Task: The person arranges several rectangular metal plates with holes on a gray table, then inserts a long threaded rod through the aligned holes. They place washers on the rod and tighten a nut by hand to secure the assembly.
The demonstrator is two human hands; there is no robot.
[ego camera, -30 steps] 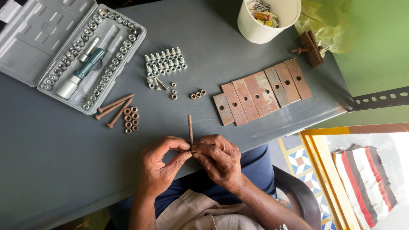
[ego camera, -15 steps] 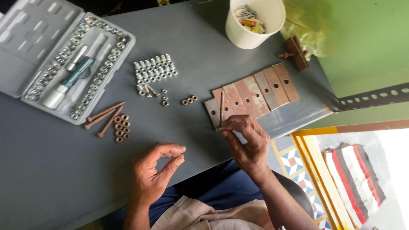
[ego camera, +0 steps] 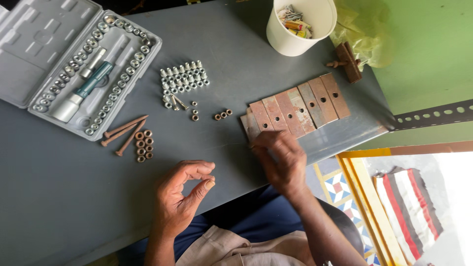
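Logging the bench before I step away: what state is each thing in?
Socket set case: lid open, lying flat.
White cup: upright, holding small items.
Metal plates: laid in a row, overlapping.
Rusty bolts: lying loose.
Left hand: fingers pinched, over the table.
Right hand: touching the nearest plate.

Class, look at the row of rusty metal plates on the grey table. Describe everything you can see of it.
The row of rusty flat metal plates holds about six brownish rectangular strips, each with at least one small hole. They lie flat, side by side and slightly overlapping, slanting up toward the right, near the grey table's right edge. Their surfaces look worn and patchy. The right hand reaches the near-left end; its fingers touch or cover the end plates.
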